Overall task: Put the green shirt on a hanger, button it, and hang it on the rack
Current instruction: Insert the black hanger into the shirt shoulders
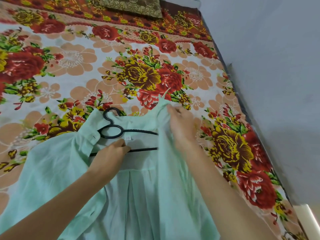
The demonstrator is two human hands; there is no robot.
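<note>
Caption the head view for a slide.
Left hand holds hanger on green shirt; right hand pinches its edge over floral bedsheet.

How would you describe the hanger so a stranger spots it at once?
Start at the floral bedsheet, then find the pale green shirt spread on it. At the shirt's open neck lies the hanger: thin, black, hooked, the only dark thing there.

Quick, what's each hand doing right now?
Left hand: grips the hanger.
Right hand: pinches the shirt.

No legible txt. White neck tag (128, 138) on green shirt (52, 170): print too blurred.
</note>
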